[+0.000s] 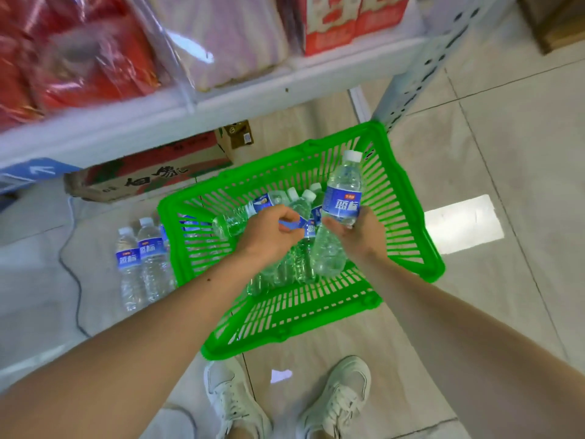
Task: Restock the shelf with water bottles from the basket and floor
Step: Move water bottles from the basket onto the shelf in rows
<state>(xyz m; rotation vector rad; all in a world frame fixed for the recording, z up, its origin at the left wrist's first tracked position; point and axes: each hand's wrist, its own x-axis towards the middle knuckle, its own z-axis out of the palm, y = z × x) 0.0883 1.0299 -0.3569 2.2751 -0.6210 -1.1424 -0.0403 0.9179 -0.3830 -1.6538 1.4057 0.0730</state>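
The person's white shoes [285, 403] stand just behind the green basket [408, 217], which sits on the tiled floor [506, 137] below and in front of the white shelf [221, 99]. That shelf, above and beyond the basket, carries red packets [63, 58] and a red-and-white carton [345, 20]; under it, behind the basket, lies a cardboard box [152, 175]. To the left of the basket, touching its wall, a few water bottles [139, 264] stand upright on the floor. Inside the basket more bottles [294, 245] lie packed together. Over the basket, the right hand [357, 232] is wrapped round one bottle [340, 210], lifted clear with its cap up. The left hand [269, 232] is curled round a second bottle [234, 220] lying on its side in the basket. To do this well, I would grip each bottle at the label, where it is stiffest, lift the left one clear of its neighbours, and set both upright on the shelf.
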